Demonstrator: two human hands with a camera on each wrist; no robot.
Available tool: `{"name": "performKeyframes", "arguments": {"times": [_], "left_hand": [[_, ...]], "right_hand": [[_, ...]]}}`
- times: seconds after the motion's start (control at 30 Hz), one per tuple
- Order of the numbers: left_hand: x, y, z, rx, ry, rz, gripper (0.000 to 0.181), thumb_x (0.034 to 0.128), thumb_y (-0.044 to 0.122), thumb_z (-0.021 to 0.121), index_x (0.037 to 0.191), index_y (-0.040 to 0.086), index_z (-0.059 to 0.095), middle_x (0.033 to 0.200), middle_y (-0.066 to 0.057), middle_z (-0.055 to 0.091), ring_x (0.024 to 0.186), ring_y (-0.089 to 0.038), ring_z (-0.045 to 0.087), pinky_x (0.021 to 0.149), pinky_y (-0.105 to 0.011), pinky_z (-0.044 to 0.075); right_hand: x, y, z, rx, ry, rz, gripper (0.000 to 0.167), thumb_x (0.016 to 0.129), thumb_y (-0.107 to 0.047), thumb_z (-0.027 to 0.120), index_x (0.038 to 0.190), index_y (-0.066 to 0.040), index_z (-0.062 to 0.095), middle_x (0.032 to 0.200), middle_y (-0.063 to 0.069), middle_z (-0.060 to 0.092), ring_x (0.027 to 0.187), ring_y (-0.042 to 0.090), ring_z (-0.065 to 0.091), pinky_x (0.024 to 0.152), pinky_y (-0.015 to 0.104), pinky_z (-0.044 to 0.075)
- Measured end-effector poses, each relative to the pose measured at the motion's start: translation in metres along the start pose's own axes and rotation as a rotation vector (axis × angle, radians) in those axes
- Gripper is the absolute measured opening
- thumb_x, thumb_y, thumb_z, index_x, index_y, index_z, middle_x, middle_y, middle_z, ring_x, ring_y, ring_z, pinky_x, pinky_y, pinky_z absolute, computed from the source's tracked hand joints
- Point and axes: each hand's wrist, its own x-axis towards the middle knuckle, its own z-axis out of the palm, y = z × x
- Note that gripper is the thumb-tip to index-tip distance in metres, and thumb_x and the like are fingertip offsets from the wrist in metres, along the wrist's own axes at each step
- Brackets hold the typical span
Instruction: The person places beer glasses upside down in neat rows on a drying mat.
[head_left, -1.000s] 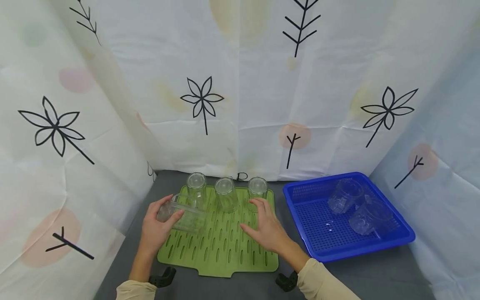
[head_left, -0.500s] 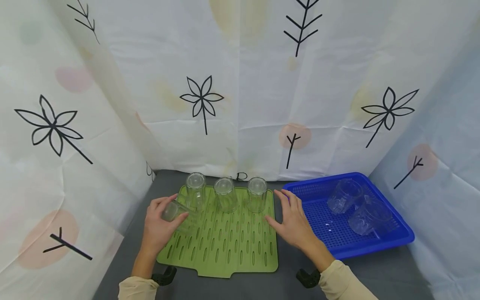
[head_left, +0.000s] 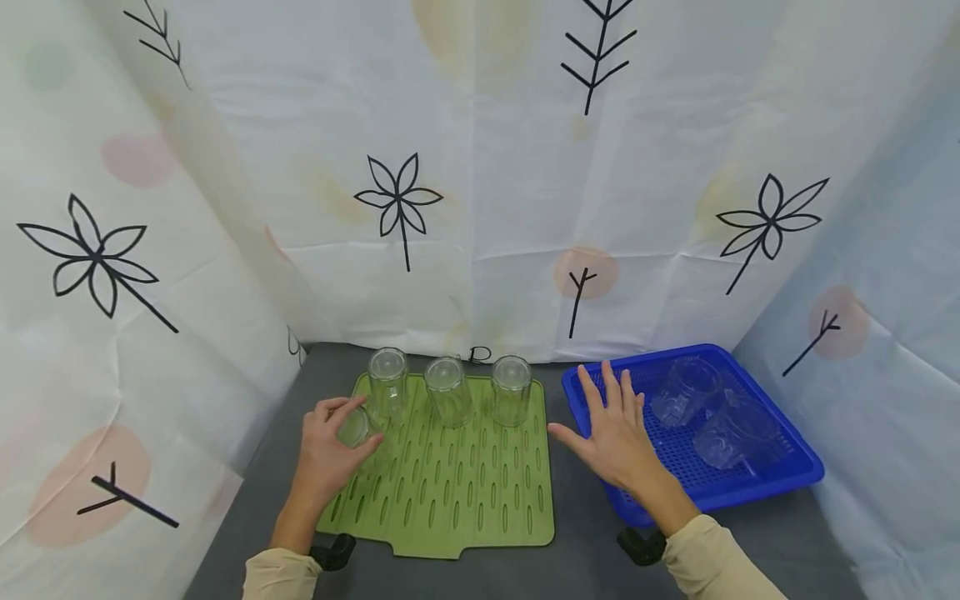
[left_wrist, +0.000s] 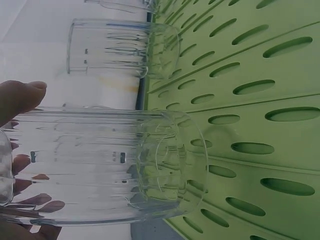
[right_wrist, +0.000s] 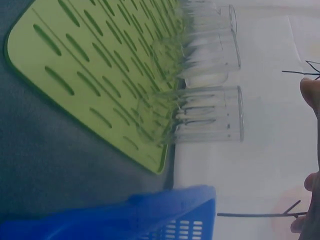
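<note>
One glass [head_left: 354, 427], gripped by the left hand [head_left: 327, 457], partly hidden, right hand [head_left: 618, 442] spread

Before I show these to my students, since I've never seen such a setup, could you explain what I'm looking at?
There's no machine, just a person's left hand and right hand, both bare. The wide picture is taken from the head, looking forward and down; the two sideways-looking close-ups come from the left and right wrists. On the gray table lies a green slotted mat. Three glasses stand in a row along its far side. The blue basket holds two more glasses. The left hand grips a clear glass at the mat's left side; the right hand is spread near the basket, holding nothing.
</note>
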Motion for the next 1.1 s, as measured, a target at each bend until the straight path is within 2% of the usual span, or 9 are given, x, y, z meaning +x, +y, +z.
{"name": "performKeyframes", "arguments": {"times": [0.13, 0.33, 0.57, 0.77, 0.93, 1.1], "left_hand": [[-0.001, 0.000, 0.003, 0.021, -0.024, -0.006, 0.066, 0.0694, 0.009, 0.094, 0.130, 0.005, 0.068, 0.126, -0.022, 0.055, 0.109, -0.038, 0.046, 0.081, -0.053, 0.045], [-0.005, -0.003, 0.007, 0.041, -0.082, -0.064, 0.066, 0.0713, 0.013, 0.093, 0.132, 0.007, 0.068, 0.127, -0.022, 0.055, 0.114, -0.041, 0.045, 0.084, -0.057, 0.046], [-0.003, -0.007, 0.018, 0.049, -0.173, -0.136, 0.066, 0.0756, 0.019, 0.091, 0.135, 0.011, 0.065, 0.131, -0.018, 0.052, 0.117, -0.041, 0.043, 0.087, -0.058, 0.047], [-0.001, -0.009, 0.022, 0.079, -0.175, -0.135, 0.065, 0.0761, 0.020, 0.091, 0.135, 0.013, 0.065, 0.130, -0.016, 0.052, 0.113, -0.039, 0.044, 0.085, -0.056, 0.046], [-0.002, -0.007, 0.022, 0.115, -0.191, -0.129, 0.067, 0.0774, 0.025, 0.090, 0.138, 0.016, 0.062, 0.131, -0.016, 0.051, 0.114, -0.040, 0.044, 0.085, -0.057, 0.047], [-0.006, -0.006, 0.016, 0.106, -0.237, -0.169, 0.084, 0.0792, 0.036, 0.089, 0.151, 0.021, 0.048, 0.141, -0.018, 0.042, 0.122, -0.041, 0.038, 0.085, -0.061, 0.048]], "right_hand": [[-0.002, 0.006, -0.001, -0.019, -0.003, 0.021, 0.101, 0.090, -0.071, 0.060, 0.166, -0.027, 0.010, 0.173, 0.018, -0.008, 0.156, 0.053, -0.011, 0.116, 0.081, 0.004], [-0.003, 0.010, 0.000, -0.061, -0.020, 0.029, 0.101, 0.090, -0.073, 0.058, 0.166, -0.025, 0.011, 0.172, 0.021, -0.004, 0.156, 0.054, -0.009, 0.117, 0.081, 0.004], [-0.001, 0.015, -0.005, -0.071, -0.020, 0.024, 0.098, 0.092, -0.072, 0.056, 0.166, -0.023, 0.014, 0.173, 0.019, -0.005, 0.156, 0.053, -0.007, 0.118, 0.079, 0.003], [0.000, 0.018, -0.008, -0.070, -0.025, 0.021, 0.096, 0.094, -0.069, 0.056, 0.166, -0.021, 0.015, 0.172, 0.021, -0.002, 0.156, 0.053, -0.006, 0.118, 0.079, 0.004], [-0.001, 0.020, -0.007, -0.085, -0.022, 0.019, 0.095, 0.094, -0.069, 0.055, 0.166, -0.020, 0.017, 0.172, 0.022, 0.000, 0.156, 0.053, -0.004, 0.118, 0.079, 0.004], [-0.002, 0.021, -0.007, -0.093, -0.029, 0.018, 0.095, 0.095, -0.070, 0.054, 0.166, -0.021, 0.016, 0.172, 0.022, 0.001, 0.156, 0.053, -0.003, 0.118, 0.079, 0.005]]}}
